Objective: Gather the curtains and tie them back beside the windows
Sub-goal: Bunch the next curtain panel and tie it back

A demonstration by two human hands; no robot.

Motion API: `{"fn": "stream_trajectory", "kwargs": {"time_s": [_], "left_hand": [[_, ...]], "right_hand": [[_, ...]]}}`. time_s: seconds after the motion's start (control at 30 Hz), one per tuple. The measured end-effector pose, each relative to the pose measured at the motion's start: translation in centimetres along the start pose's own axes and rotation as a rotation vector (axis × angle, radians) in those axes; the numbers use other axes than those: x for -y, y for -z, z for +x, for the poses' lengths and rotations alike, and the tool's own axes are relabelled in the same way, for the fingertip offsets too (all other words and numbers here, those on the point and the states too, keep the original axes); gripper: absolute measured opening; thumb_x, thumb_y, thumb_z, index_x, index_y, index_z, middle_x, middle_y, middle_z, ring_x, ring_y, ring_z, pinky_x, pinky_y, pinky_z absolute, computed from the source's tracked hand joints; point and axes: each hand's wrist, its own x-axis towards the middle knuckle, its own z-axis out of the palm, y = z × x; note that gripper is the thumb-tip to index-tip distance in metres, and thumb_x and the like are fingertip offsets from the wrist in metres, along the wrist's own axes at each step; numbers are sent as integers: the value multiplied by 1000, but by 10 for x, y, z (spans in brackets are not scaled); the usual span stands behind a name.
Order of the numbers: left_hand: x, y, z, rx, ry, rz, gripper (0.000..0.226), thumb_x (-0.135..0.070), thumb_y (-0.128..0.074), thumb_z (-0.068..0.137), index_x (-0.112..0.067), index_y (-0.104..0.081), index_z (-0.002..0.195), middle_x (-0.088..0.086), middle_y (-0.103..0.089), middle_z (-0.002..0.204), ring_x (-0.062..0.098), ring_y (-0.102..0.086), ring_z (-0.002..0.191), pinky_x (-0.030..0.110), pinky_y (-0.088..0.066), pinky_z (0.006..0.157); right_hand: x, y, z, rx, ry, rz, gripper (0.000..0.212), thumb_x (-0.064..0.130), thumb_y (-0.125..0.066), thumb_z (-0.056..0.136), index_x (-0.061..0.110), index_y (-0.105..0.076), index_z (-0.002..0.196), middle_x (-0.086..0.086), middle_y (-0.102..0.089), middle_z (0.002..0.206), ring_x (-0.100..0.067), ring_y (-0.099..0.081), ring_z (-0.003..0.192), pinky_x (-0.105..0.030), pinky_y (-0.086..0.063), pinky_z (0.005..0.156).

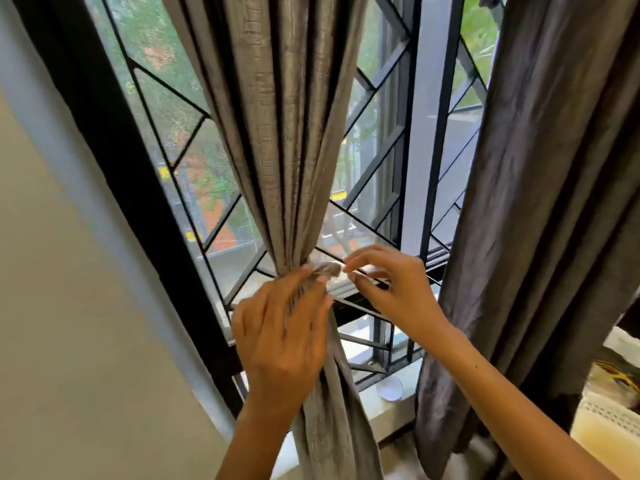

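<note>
Head view: the left hand wraps the gathered grey curtain at its narrow waist before the window. Just right, the right hand seems to pinch the blurred tie-back end.

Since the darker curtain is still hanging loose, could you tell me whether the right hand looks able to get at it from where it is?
Probably yes: the right hand is beside the gathered curtain, and nothing stands between it and the dark curtain.
</note>
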Motion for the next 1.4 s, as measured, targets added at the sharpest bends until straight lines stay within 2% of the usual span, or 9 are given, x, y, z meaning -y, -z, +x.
{"fn": "stream_trajectory", "kwargs": {"time_s": [0.17,0.27,0.5,0.67,0.83,1.03,1.27,1.33,1.4], "left_hand": [[-53,-47,26,177,35,-270,13,-5,-63,88,-7,-70,98,8,-68,104,25,-58,98,38,-45,85],[-86,-84,55,236,119,-399,11,-8,-61,89,-9,-68,97,5,-65,103,23,-55,98,35,-44,84],[-172,-178,183,74,246,-520,10,-14,-64,83,-14,-66,92,-2,-64,91,22,-56,87,21,-33,78],[-213,-208,305,-66,229,-528,30,-36,-54,87,-11,-65,98,3,-65,93,27,-58,91,39,-46,80],[-250,-213,408,-128,131,-359,42,-45,-52,91,-9,-58,112,12,-59,109,30,-49,108,39,-43,87],[-279,-209,508,-56,158,42,71,-56,-56,84,-3,-38,128,19,-44,130,35,-38,120,40,-36,96],[-288,-210,566,184,250,316,82,-41,-46,96,5,0,146,31,-17,149,39,-14,139,45,-34,102],[-282,-213,575,209,261,326,79,-34,-48,97,4,1,146,31,-21,147,38,-18,137,42,-39,96],[-272,-216,582,204,241,305,76,-27,-50,97,3,-1,147,32,-30,140,36,-28,130,40,-43,92]], "right_hand": [[-16,61,-2,-169,-38,-43,14,1,-70,82,12,-72,90,2,-70,89,-4,-66,84,-19,-56,69],[-30,114,5,-267,-63,-53,10,2,-69,83,9,-72,90,2,-71,88,-7,-67,81,-19,-55,69],[-46,283,68,-550,80,-119,8,2,-67,84,5,-73,87,0,-72,83,-9,-68,76,-23,-53,68],[-29,398,156,-692,215,-24,8,8,-67,84,11,-74,86,0,-73,83,-15,-69,77,-39,-58,71],[7,470,236,-694,219,99,17,4,-62,86,17,-71,79,0,-72,80,-9,-67,72,-24,-53,59],[37,512,310,-739,250,-111,8,18,-65,87,19,-69,94,6,-69,86,-11,-66,86,-32,-54,77],[71,522,368,-603,148,-353,66,48,-63,86,13,-41,138,-9,-54,132,-26,-51,122,-36,-41,95],[82,518,383,-527,112,-285,80,52,-65,83,10,-32,143,-11,-49,138,-30,-48,126,-39,-42,99],[93,520,396,-518,80,-264,79,45,-70,82,9,-33,142,-11,-52,134,-30,-51,121,-40,-45,96]]}}
